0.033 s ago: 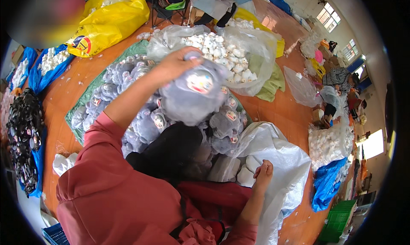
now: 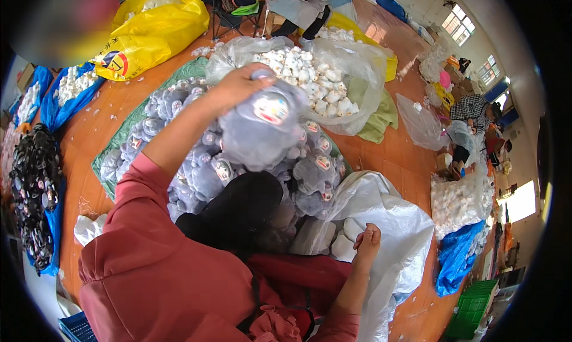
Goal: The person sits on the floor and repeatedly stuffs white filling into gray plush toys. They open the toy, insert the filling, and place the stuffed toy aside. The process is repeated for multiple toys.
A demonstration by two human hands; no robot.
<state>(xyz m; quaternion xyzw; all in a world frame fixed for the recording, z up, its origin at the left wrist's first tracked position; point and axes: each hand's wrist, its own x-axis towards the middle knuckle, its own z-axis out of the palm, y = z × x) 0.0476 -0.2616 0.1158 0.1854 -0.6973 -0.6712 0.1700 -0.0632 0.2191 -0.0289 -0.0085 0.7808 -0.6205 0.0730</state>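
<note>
My left hand (image 2: 243,87) is closed on the top of a grey plush toy (image 2: 260,133) and holds it up in front of me. The toy is round and fluffy, with a printed face patch. Under and around it lies a heap of similar grey plush toys (image 2: 199,174), spread on a green sheet (image 2: 113,142). Low at the right, my right hand (image 2: 368,239) is curled in a loose fist, with nothing visible in it. It is beside an open white plastic sack (image 2: 399,223) with pale stuffed pieces (image 2: 342,246) at its mouth.
Beyond the heap, a clear plastic bag (image 2: 369,74) holds several small white stuffed pieces (image 2: 330,83). A yellow sack (image 2: 155,35) lies at the far left, and black items (image 2: 34,193) are piled at the left. A seated person (image 2: 304,5) works at the back. A green crate (image 2: 471,309) stands right.
My left hand has shifted slightly left with the grey plush toy, which has tilted a little. My right hand stays where it was.
</note>
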